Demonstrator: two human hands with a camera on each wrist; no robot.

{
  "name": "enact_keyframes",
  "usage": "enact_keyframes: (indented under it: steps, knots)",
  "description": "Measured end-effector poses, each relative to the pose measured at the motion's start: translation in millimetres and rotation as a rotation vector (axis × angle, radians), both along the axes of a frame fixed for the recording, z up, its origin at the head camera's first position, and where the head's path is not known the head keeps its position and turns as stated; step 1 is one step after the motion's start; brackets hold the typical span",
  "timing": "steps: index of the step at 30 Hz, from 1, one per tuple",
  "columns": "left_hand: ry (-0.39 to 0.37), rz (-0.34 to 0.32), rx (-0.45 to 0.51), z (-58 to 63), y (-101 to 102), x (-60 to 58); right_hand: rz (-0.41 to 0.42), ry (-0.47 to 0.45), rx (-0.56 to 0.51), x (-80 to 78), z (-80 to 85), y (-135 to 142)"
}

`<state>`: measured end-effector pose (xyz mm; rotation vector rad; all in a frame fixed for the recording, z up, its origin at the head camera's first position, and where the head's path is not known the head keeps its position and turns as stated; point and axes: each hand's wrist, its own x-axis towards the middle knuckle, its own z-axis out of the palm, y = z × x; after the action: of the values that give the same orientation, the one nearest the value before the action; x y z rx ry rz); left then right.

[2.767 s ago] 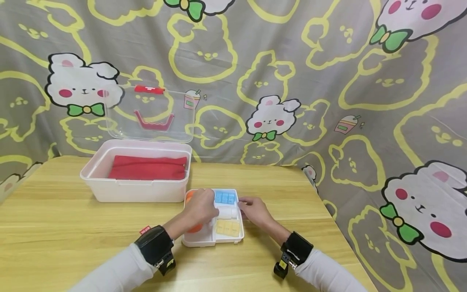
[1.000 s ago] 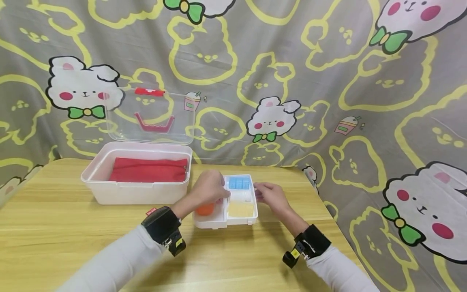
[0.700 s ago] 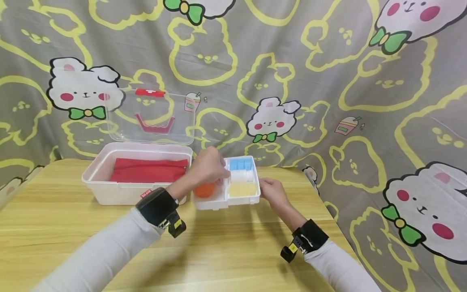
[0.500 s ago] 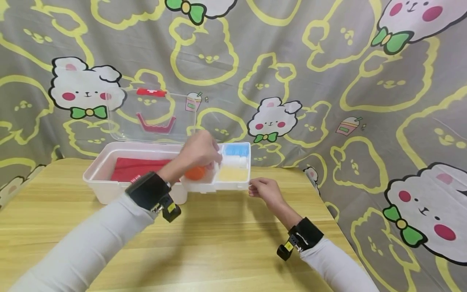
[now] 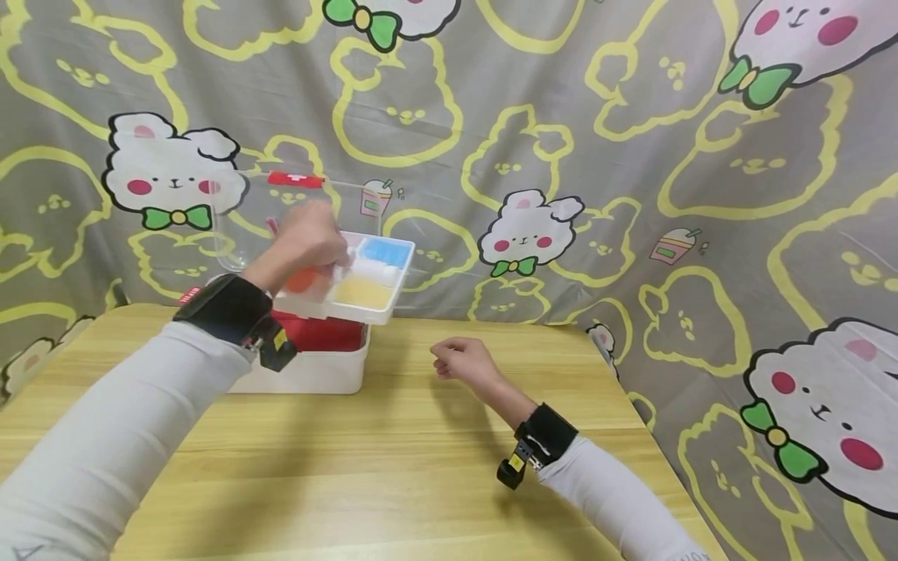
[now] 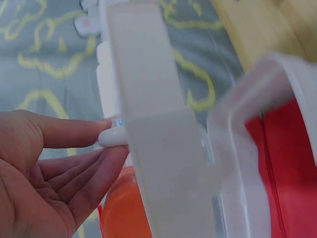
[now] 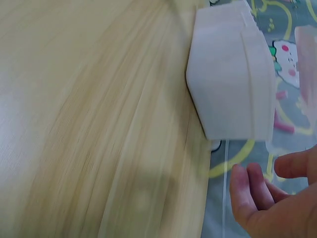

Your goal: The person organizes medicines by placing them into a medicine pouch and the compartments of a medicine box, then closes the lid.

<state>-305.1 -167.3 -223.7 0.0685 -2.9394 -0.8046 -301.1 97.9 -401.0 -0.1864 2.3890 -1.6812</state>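
My left hand [image 5: 309,238] pinches the white handle [image 6: 113,137] of a shallow white tray [image 5: 337,313] between thumb and fingers. It holds the tray in the air, tilted, above the open first-aid box [image 5: 295,375]. Blue packs [image 5: 386,252], yellow packs [image 5: 363,293], white rolls and a round orange item [image 6: 126,210] lie in the tray's compartments. A red zipped pouch [image 5: 328,333] is inside the box, partly hidden by the tray. To the right of the box, my right hand [image 5: 468,362] hovers over the table with loosely curled fingers, holding nothing.
The box's clear lid, with a red latch [image 5: 295,180], stands upright behind the tray. A wooden table [image 5: 421,467] lies below, and a patterned curtain [image 5: 435,187] hangs close behind it.
My left hand has lifted the tray off the table and carried it left over the box. The right hand has let go of the tray's right side and drifted left.
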Motion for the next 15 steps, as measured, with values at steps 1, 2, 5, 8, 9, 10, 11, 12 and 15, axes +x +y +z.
enact_keyframes:
  steps: [1, 2, 5, 8, 9, 10, 11, 12, 15]
  knots:
    - [0.0, 0.003, -0.017, -0.8, -6.6, -1.0, 0.011, 0.0, 0.008, 0.3, 0.1, -3.6]
    - [-0.003, 0.007, -0.031, -1.9, -13.2, -1.7, 0.021, 0.002, 0.017, 0.5, 0.3, -6.9]
    - [-0.013, 0.031, -0.025, -7.7, -33.2, -3.2, 0.046, -0.008, 0.024, 1.3, 1.2, -15.0]
    - [-0.037, 0.075, 0.024, -15.0, -51.2, -3.9, 0.066, -0.012, 0.019, 1.7, 2.6, -20.8]
    - [-0.042, 0.089, 0.035, -17.6, -56.6, -4.3, 0.07, -0.013, 0.019, 1.8, 3.1, -22.7]
    - [-0.049, 0.104, 0.046, -20.5, -61.9, -4.6, 0.075, -0.013, 0.02, 1.6, 3.2, -24.8]
    - [-0.057, 0.122, 0.059, -23.1, -66.4, -4.8, 0.079, -0.016, 0.02, 1.4, 3.5, -27.0]
    - [-0.064, 0.14, 0.064, -25.7, -70.8, -4.8, 0.083, -0.016, 0.024, 1.1, 3.8, -29.3]
    - [-0.059, 0.187, 0.064, -32.7, -82.3, -4.6, 0.098, -0.005, 0.029, 0.1, 5.3, -37.0]
